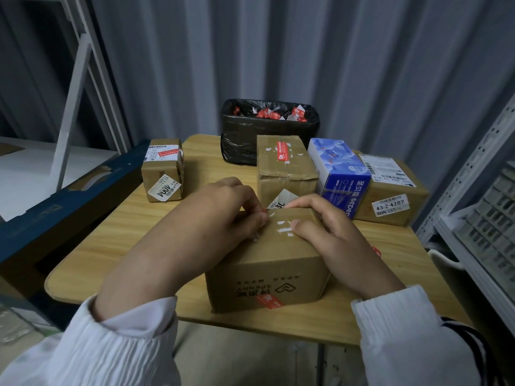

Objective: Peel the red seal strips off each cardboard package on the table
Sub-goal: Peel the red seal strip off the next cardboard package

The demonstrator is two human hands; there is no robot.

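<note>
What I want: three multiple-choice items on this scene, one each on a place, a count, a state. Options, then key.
1. Where is the black-bagged bin of red strips? A. far end of the wood-look table B. the floor C. the white shelf
2. Brown cardboard boxes on the table? A. two B. four C. six
3. The red seal strip on the small left cardboard box is: A. stuck on top B. on the table C. in the bin
Key: 1 A, its base sits on the tabletop; 2 B, the left one, middle box, right box and near box; 3 A, it lies flat across the label.
</note>
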